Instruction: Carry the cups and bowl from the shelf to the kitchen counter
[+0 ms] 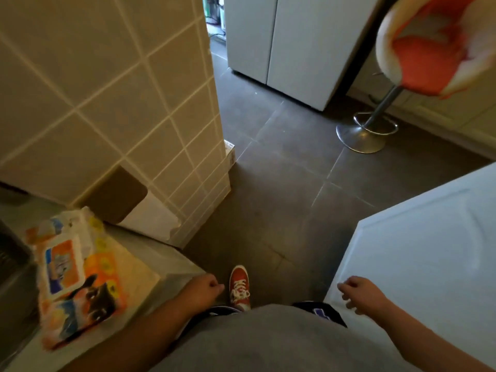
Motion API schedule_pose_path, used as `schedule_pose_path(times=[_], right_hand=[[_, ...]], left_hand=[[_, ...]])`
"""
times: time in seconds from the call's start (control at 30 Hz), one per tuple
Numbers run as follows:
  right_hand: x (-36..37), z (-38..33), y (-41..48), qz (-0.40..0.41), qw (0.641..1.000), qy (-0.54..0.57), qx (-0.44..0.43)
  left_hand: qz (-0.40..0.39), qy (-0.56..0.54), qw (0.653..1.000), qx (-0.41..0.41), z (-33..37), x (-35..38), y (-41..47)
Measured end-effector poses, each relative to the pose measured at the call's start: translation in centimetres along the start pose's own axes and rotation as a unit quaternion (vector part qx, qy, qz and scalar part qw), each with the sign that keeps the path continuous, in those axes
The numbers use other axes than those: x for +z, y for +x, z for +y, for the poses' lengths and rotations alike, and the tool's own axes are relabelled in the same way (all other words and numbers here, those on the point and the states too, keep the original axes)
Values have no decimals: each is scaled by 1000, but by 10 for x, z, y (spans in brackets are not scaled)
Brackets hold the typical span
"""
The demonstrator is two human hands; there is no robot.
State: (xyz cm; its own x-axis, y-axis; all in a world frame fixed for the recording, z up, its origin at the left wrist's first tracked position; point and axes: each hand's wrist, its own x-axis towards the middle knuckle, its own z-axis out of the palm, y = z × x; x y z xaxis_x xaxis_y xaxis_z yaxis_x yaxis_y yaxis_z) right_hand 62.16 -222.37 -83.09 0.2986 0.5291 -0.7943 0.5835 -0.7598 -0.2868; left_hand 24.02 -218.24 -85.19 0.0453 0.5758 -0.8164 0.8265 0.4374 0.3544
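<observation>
Dark tiled floor (281,183); left hand (205,287), right hand (359,292) loosely curled.

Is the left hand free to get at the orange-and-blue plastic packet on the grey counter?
Probably yes: the left hand hangs empty beside the grey counter, and the orange-and-blue plastic packet lies uncovered on top, with nothing between them.

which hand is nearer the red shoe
The left hand: it hangs right beside the red shoe, holding nothing. The right hand is farther off, by the edge of the white unit.
</observation>
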Motion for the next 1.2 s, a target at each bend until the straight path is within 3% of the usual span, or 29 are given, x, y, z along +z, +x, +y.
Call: schedule_pose_path(times=[0.3, 0.53, 0.83, 1.03, 1.2], right_hand=[[-63, 30, 41, 32, 988, 91, 124], [-130, 11, 131, 6, 985, 90, 146], [-274, -127, 249, -29, 999, 22, 8], [-334, -228, 328, -43, 997, -26, -58], [-369, -299, 377, -23, 998, -22, -62]], left_hand=[[-47, 17, 995, 83, 181, -71, 89], [-51, 43, 996, 64, 258, -99, 160], [14, 4, 999, -38, 296, -158, 206], [-4, -67, 992, -107, 314, -192, 239], [-15, -90, 987, -134, 343, -237, 302]])
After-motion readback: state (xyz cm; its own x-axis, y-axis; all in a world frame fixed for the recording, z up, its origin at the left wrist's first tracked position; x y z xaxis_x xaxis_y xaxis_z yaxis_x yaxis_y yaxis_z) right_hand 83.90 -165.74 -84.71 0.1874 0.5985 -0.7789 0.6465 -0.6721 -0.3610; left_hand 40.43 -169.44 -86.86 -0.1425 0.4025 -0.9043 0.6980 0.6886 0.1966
